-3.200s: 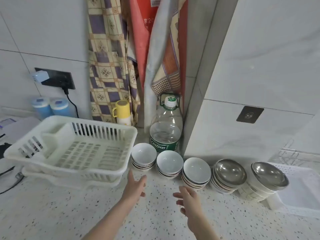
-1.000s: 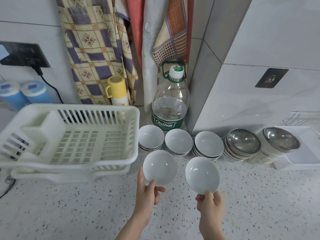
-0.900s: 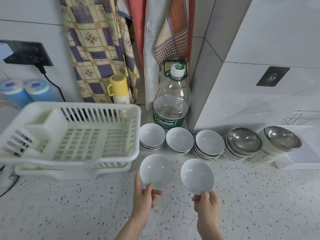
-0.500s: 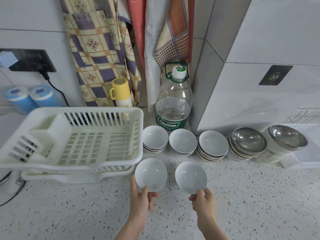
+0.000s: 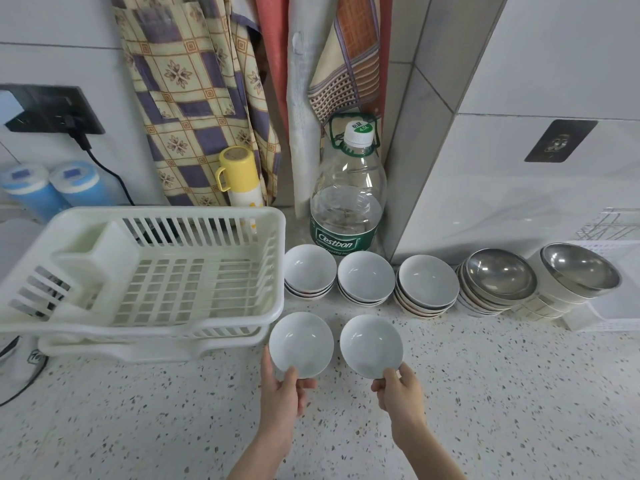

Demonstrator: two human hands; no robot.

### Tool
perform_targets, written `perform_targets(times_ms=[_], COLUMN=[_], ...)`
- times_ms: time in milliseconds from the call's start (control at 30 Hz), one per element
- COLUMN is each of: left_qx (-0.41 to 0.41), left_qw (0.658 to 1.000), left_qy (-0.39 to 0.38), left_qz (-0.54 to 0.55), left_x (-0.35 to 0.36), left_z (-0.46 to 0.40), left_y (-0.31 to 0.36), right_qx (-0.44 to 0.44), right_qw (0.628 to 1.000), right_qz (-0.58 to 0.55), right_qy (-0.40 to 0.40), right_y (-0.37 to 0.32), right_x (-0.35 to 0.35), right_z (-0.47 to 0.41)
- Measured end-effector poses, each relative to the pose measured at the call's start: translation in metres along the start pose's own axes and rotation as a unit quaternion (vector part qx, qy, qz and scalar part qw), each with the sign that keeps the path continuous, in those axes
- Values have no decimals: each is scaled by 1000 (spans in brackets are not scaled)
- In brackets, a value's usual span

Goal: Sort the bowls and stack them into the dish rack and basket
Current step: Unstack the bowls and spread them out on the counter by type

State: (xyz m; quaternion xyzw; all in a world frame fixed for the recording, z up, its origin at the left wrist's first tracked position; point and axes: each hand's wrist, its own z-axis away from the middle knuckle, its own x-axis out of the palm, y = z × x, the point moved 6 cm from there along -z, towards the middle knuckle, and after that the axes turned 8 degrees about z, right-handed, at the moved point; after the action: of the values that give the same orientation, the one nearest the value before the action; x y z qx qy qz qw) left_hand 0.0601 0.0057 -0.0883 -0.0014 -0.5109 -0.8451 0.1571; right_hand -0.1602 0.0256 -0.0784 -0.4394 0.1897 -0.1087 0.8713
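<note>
My left hand (image 5: 282, 393) pinches the near rim of a white bowl (image 5: 300, 342), just right of the white dish rack (image 5: 145, 308). My right hand (image 5: 401, 396) pinches the rim of a second white bowl (image 5: 371, 344) beside it. Both bowls are low over the speckled counter. Behind them stand three stacks of white bowls (image 5: 310, 271) (image 5: 366, 278) (image 5: 428, 286). Further right sit two stacks topped by steel bowls (image 5: 498, 277) (image 5: 580, 270). A white basket (image 5: 620, 313) lies at the far right edge, partly hidden.
A large water bottle (image 5: 348, 202) and a yellow flask (image 5: 239, 178) stand against the wall behind the bowls. Two blue canisters (image 5: 52, 188) and a plugged cable are at the back left. A tiled pillar juts out behind the right stacks.
Both hands went from empty to each holding a white bowl. Over the last second the two bowls came down and slightly left, closer to the counter and the rack.
</note>
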Motion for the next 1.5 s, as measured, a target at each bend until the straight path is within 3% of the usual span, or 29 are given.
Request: perform_targets(times_ms=[1500], left_qx=[-24], left_qw=[999], left_qy=[5], left_qz=[35], left_x=[18], left_z=[-9], left_y=[6], right_qx=[1], right_qw=[998], right_qz=[-27], right_qy=[-58], right_y=[-1], right_x=[12], right_z=[-15])
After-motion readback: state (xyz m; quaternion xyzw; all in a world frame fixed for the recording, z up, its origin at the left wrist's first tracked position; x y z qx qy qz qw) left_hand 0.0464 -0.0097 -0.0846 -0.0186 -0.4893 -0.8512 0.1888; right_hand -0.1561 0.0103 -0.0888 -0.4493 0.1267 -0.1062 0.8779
